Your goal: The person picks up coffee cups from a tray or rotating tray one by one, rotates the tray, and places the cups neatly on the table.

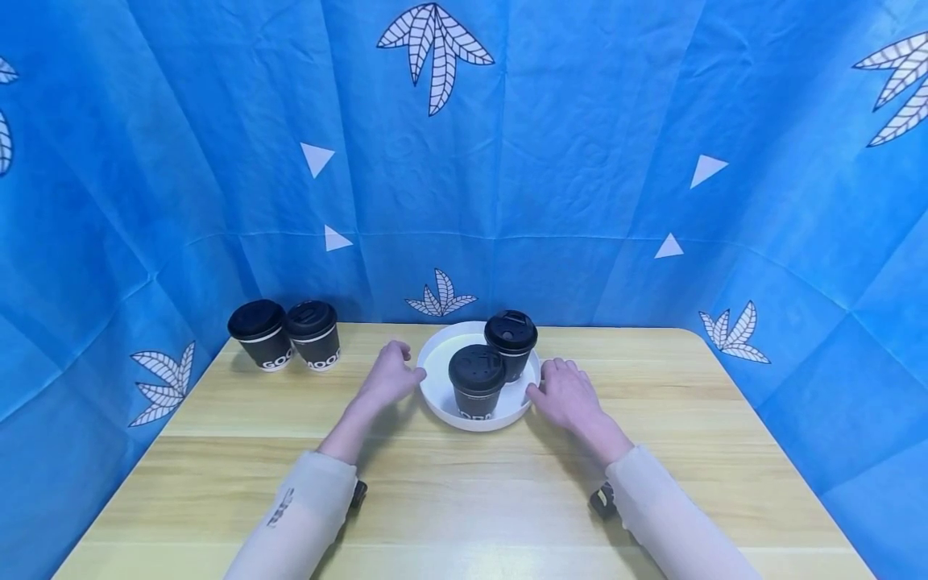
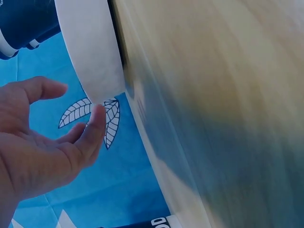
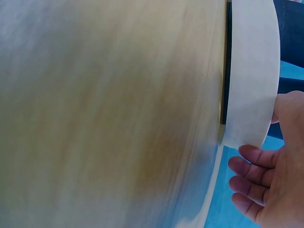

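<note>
A round white tray (image 1: 444, 407) sits at the back middle of the table and holds two black lidded paper cups. The nearer cup (image 1: 477, 379) has white lettering; the other cup (image 1: 511, 342) stands behind it to the right. My left hand (image 1: 390, 375) is beside the tray's left side, its thumb and fingers spread apart. In the left wrist view one finger comes close to the tray wall (image 2: 92, 47); contact is unclear. At the right side, my right hand (image 1: 570, 395) pinches the rim, its thumb over the edge and its index finger against the outer wall (image 3: 251, 71).
Two more black lidded cups, the left one (image 1: 263, 334) and the right one (image 1: 314, 334), stand close together at the table's back left. A blue curtain (image 1: 580, 161) with leaf prints hangs behind and beside the wooden table (image 1: 464, 499).
</note>
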The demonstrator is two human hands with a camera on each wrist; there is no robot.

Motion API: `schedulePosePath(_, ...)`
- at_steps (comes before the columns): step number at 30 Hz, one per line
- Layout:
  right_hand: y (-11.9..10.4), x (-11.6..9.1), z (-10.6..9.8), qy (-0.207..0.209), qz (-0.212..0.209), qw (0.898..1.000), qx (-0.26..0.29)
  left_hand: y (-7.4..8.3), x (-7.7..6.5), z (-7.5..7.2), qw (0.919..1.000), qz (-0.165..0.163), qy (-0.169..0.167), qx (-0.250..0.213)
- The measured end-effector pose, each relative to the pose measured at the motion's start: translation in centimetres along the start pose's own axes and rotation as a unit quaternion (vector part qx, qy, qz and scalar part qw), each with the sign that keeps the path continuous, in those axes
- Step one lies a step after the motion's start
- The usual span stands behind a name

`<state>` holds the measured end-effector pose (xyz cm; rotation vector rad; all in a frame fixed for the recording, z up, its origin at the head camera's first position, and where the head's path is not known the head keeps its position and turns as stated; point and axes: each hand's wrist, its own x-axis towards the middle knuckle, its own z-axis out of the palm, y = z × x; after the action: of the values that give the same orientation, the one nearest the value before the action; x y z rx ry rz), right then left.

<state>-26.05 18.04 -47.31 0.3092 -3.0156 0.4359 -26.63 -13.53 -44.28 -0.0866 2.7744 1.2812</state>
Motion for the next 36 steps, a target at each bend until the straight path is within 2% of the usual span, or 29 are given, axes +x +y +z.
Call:
schedulePosePath(7,0.0,0.0,-0.1,-0.003,0.001,1.000,-0.002,0.3,-0.1,0.4,0.9991,-0.003,-0.032,0.028)
schedulePosePath(16,0.0,0.1,-0.3,-0.004,0.002,1.000,0.003,0.5,-0.2,0.6,0.9990,0.005,-0.030,0.032)
schedulePosePath(19,0.3,0.2,-0.2,-0.009,0.017,1.000,0.022,0.5,-0.1,0.7,0.9991,0.002,-0.028,0.030)
schedulePosePath(21,0.4,0.4,-0.3,-0.010,0.031,0.998,0.059,0.4,0.0,0.8,0.9992,-0.002,-0.028,0.029)
schedulePosePath(24,0.6,0.7,-0.5,-0.007,0.050,0.988,0.144,0.4,0.1,0.9,0.9992,-0.009,-0.027,0.027)
schedulePosePath(29,0.6,1.2,-0.5,-0.002,0.071,0.960,0.271,0.5,0.2,0.9,0.9992,-0.019,-0.026,0.025)
schedulePosePath(32,0.6,1.4,-0.4,-0.005,0.080,0.947,0.312,0.6,0.3,1.0,0.9992,-0.019,-0.025,0.024)
schedulePosePath(36,0.5,1.5,-0.2,-0.019,0.090,0.935,0.342,0.4,0.6,1.1,0.9993,-0.016,-0.023,0.023)
